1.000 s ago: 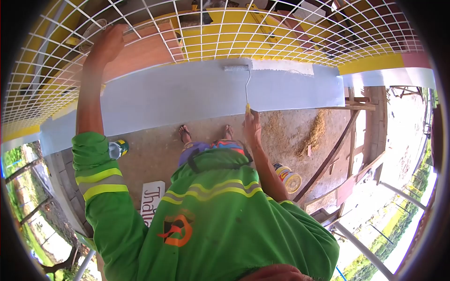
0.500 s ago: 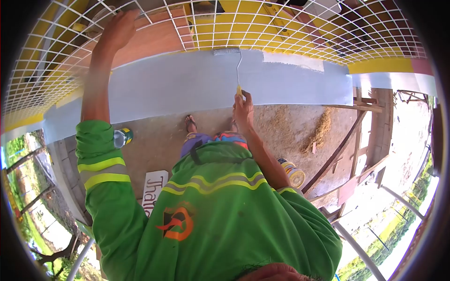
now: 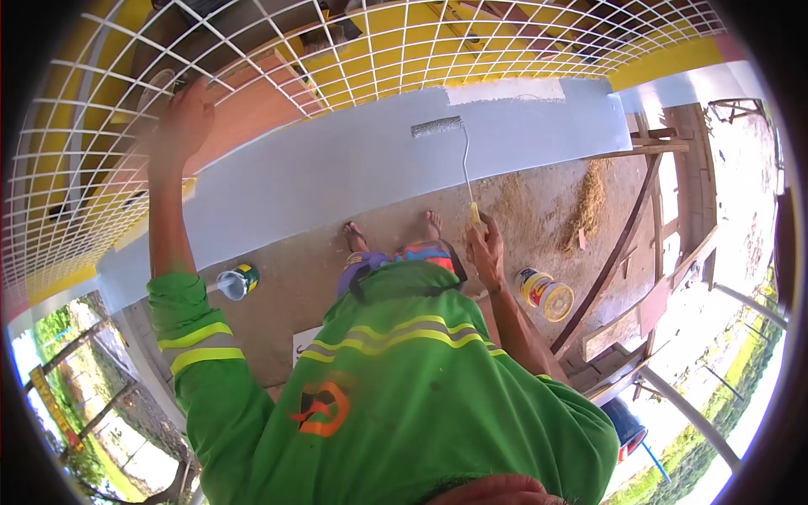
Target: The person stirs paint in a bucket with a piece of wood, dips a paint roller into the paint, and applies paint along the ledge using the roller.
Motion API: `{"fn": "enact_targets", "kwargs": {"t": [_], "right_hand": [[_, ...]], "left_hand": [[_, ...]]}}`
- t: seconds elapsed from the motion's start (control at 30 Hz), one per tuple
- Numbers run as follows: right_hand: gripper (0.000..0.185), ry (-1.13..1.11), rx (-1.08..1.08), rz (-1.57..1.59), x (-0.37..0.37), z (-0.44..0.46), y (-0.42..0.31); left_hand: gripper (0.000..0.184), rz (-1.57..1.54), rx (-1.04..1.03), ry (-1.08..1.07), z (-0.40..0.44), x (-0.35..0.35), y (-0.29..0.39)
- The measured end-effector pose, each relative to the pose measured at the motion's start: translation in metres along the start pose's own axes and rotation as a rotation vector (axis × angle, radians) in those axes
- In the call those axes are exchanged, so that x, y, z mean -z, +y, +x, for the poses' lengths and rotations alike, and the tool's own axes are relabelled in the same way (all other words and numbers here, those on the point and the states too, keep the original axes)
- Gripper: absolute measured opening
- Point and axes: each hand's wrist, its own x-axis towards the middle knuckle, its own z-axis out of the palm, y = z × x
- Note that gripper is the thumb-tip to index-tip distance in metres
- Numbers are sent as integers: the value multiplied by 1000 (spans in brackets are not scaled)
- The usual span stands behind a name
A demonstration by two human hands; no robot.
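My right hand (image 3: 486, 252) is closed around the yellow handle (image 3: 475, 214) of a paint roller (image 3: 438, 127). The roller's grey, paint-wet sleeve lies over the light grey-blue painted surface (image 3: 337, 172) of a low wall. My left hand (image 3: 183, 118) is raised at the white wire mesh (image 3: 404, 52) above the wall. Its fingers are somewhat blurred and look curled onto the wires. Along the wall's upper edge on the right, a whitish patch (image 3: 513, 91) differs from the grey-blue.
On the floor to the left stands an open paint can (image 3: 238, 282). A yellow-lidded bucket (image 3: 547, 295) is on the right, near a sawdust-like heap (image 3: 587, 202) and slanting timber (image 3: 614, 252). An orange-brown panel (image 3: 261, 101) sits behind the mesh.
The roller has come down from the wall's top edge, and my right hand has moved down and right with it. The view has turned, while my left hand stays at the mesh.
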Motion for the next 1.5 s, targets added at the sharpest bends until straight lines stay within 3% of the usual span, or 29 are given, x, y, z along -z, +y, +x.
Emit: {"fn": "enact_targets", "kwargs": {"t": [0.03,0.13,0.23,0.5,0.6,0.7,0.83,0.97,1.07,1.2,1.3,1.4,1.5], "right_hand": [[36,42,120,-111,8,13,15],[36,131,-41,-160,22,38,-5],[38,143,-61,-126,29,62,9],[40,143,16,-189,11,148,-5],[41,137,181,-334,20,147,16],[41,114,-47,-180,26,115,0],[41,130,33,-193,16,141,-7],[40,127,-22,-178,22,136,-15],[37,86,-52,-141,39,134,-7],[40,71,-90,-81,32,142,-26],[40,100,-85,-131,47,122,-22],[37,105,-56,-61,74,111,-25],[37,135,-75,-112,87,117,-29]], "left_hand": [[33,-22,-51,87,-1,-7,-5],[35,72,-86,15,1,-3,-7],[52,151,-72,-95,3,5,-3],[56,66,126,-200,4,10,10],[56,64,159,-231,6,14,15],[55,78,133,-192,7,11,10],[54,25,94,-167,7,9,5],[50,25,38,-60,5,3,-5],[49,39,33,-98,6,14,6],[36,-22,-91,80,6,-5,-15],[30,-29,-107,51,6,-4,-16],[48,93,4,-129,7,13,2],[48,36,103,-182,11,25,14]]}}
